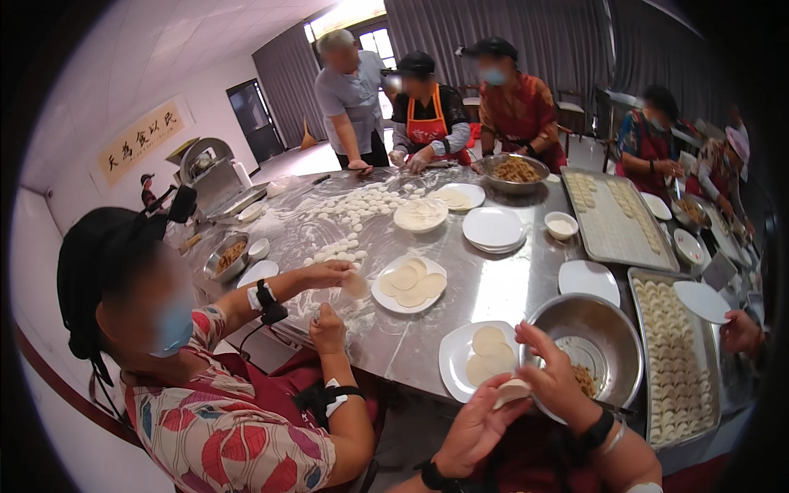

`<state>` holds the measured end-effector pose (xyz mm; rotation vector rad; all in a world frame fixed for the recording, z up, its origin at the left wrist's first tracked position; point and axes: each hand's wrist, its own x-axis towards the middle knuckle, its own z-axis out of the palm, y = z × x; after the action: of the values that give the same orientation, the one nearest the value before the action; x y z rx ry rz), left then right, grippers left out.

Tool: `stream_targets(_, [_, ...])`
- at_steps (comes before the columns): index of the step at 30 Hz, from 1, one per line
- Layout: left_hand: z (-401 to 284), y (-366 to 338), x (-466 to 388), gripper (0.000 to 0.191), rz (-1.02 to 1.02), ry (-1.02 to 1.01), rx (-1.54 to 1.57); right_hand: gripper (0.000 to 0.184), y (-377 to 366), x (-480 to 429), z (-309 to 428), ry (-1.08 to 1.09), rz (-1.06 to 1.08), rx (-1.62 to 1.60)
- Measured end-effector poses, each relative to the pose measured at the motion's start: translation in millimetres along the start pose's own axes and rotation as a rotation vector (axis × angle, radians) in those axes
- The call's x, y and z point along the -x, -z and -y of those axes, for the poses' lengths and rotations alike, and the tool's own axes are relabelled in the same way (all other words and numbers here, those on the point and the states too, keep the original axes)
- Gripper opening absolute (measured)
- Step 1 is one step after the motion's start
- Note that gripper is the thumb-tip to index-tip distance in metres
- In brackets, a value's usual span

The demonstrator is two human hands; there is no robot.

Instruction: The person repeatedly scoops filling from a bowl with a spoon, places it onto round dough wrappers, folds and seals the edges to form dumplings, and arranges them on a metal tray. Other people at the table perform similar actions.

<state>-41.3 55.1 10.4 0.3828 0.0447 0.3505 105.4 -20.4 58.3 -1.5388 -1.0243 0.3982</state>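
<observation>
A folded dumpling (511, 392) rests in my left hand (471, 425), held between the thumb and fingers. Just above and right of it is my right hand (558, 373), its fingers apart; the fingertips come close to the dumpling's edge, and I cannot tell whether they touch it. Behind my hands, a white square plate (454, 363) carries several round dough wrappers (490, 354). Partly hidden by my right hand is a steel bowl (607, 326) with some brown filling (582, 380) left at its bottom.
To the right, a metal tray (675, 363) bears rows of dumplings; a co-worker's hand (739, 333) holds a white plate (701, 302) over it. At left a co-worker (228, 419) handles a wrapper (354, 285). Dough pieces (363, 203) lie on the floured steel table (407, 345).
</observation>
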Motion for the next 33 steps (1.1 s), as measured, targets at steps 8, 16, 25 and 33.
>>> stream_targets(8, [-57.3, 74.6, 39.2, 0.035, -0.248, -0.283, -0.038, 0.043, -107.5, -171.2, -110.2, -0.754, 0.085, -0.521])
stream_targets(16, [-75.0, 104.3, 60.1, 0.029, -0.346, -0.376, -0.002, 0.029, -174.4, -217.9, -176.9, -0.814, 0.095, -0.643])
stream_targets(25, [-80.4, 115.6, 59.7, 0.029, -0.413, -0.396, -0.006, 0.019, -190.6, -226.0, -172.9, -0.874, -0.086, -0.807])
stream_targets(33, [-73.6, 98.9, 62.5, 0.030, -0.348, -0.366, -0.033, 0.003, -91.7, -166.8, -119.7, -0.757, -0.189, -0.954])
